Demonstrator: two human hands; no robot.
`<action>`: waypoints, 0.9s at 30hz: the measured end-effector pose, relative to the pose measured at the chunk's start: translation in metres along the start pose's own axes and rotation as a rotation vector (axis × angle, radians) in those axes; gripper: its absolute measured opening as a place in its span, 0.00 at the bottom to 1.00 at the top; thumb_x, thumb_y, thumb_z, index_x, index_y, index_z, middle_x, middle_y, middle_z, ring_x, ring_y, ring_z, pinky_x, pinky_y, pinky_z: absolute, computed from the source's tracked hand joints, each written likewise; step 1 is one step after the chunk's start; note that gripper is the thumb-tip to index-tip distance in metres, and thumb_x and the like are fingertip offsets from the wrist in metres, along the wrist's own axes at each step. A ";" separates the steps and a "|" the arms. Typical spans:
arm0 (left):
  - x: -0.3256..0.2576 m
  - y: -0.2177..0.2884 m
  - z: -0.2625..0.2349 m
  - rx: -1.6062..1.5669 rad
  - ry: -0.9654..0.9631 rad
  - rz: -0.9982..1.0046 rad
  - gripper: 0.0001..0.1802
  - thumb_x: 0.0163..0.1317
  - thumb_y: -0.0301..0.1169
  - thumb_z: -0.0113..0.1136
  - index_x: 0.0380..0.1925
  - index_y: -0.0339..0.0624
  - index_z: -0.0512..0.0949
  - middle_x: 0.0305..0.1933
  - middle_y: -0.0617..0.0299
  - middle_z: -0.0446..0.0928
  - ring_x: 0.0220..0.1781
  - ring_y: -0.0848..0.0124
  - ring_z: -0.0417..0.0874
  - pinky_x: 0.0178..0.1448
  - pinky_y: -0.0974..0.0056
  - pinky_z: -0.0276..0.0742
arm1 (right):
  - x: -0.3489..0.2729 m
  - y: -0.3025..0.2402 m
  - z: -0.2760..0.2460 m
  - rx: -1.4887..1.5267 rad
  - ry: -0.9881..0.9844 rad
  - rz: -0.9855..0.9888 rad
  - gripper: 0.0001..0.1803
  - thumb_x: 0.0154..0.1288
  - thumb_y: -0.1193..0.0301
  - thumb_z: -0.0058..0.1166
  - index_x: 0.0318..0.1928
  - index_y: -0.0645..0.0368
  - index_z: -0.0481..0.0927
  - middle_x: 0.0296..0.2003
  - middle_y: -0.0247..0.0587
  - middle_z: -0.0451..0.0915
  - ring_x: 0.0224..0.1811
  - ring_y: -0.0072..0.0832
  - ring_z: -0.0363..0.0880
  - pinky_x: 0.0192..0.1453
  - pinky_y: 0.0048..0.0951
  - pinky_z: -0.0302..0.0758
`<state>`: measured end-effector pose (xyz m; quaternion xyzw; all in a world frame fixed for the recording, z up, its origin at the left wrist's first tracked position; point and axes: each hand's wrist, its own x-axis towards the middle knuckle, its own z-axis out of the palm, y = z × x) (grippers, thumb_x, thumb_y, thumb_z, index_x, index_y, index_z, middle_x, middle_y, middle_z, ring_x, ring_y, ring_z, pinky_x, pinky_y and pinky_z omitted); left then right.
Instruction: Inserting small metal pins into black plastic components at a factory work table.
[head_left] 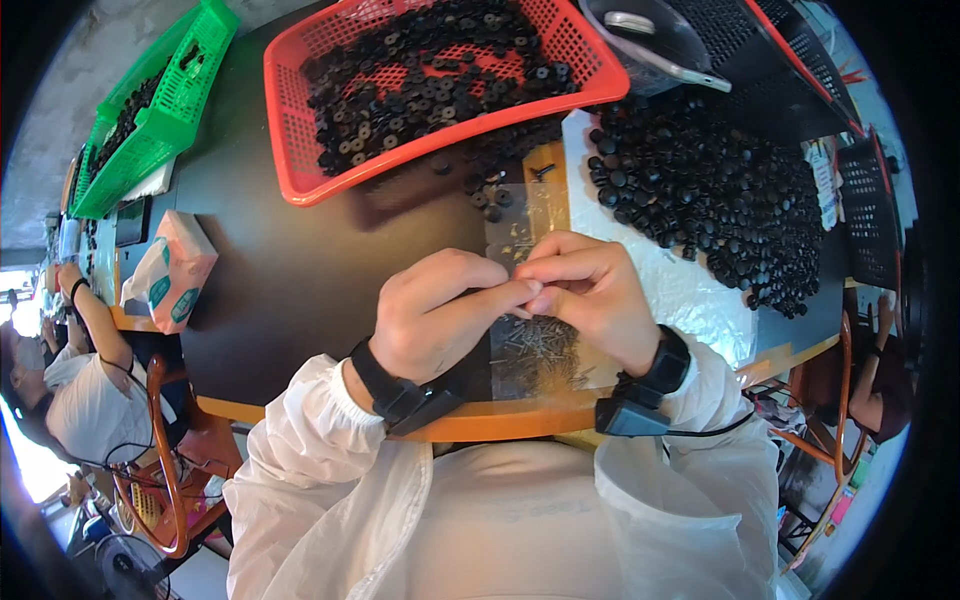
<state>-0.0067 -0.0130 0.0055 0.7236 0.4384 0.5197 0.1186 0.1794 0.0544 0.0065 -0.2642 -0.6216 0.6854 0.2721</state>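
- The left hand [440,315] sat at the centre of the frame, its fingers curled in and its fingertips pinched together against those of the right hand.
- The right hand [590,295] sat just beside it to the right, also curled, thumb and forefinger pressed closed at the meeting point; whatever small piece was pinched between the two hands was too small to make out.
- Both hands hovered over a clear plastic sheet [530,215] lying on the dark worktop [290,260], and a scatter of small metal screws [540,350] lay on the sheet right beneath the hands.
- A heap of small round black rubber caps [710,190] spread over a crinkled clear plastic bag at the right of the frame, near the right hand.
- A red plastic mesh basket [300,180] filled with black ring-shaped washers stood at the top centre, well above the hands.
- A green plastic mesh basket [165,120] with more black parts stood at the upper left.
- A pink and white soft tissue pack [175,270] lay at the left edge of the worktop.
- Each wrist carried a black strap with a small black device, above white sleeves.
- Another person in a white top [85,390] sat at the far left of the frame.
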 end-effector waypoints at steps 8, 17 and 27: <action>0.008 0.004 0.000 0.008 0.081 -0.162 0.19 0.41 0.22 0.76 0.38 0.41 0.85 0.34 0.62 0.76 0.32 0.70 0.79 0.37 0.67 0.77 | 0.012 -0.023 -0.015 -0.283 0.027 -0.172 0.13 0.56 0.78 0.65 0.44 0.62 0.85 0.39 0.38 0.81 0.41 0.25 0.79 0.46 0.24 0.75; 0.009 -0.026 -0.027 0.110 -0.392 -0.036 0.14 0.46 0.30 0.74 0.35 0.45 0.84 0.34 0.63 0.75 0.37 0.61 0.77 0.41 0.60 0.75 | 0.002 -0.046 -0.112 -1.531 0.812 -0.306 0.16 0.58 0.71 0.63 0.48 0.51 0.84 0.38 0.37 0.81 0.44 0.39 0.76 0.51 0.37 0.71; -0.003 -0.031 -0.026 0.128 -0.396 -0.084 0.11 0.50 0.30 0.70 0.35 0.46 0.84 0.35 0.63 0.76 0.37 0.62 0.79 0.41 0.59 0.76 | 0.049 -0.015 -0.019 -1.197 0.058 -0.391 0.12 0.55 0.68 0.64 0.41 0.53 0.84 0.39 0.35 0.82 0.44 0.39 0.76 0.49 0.37 0.74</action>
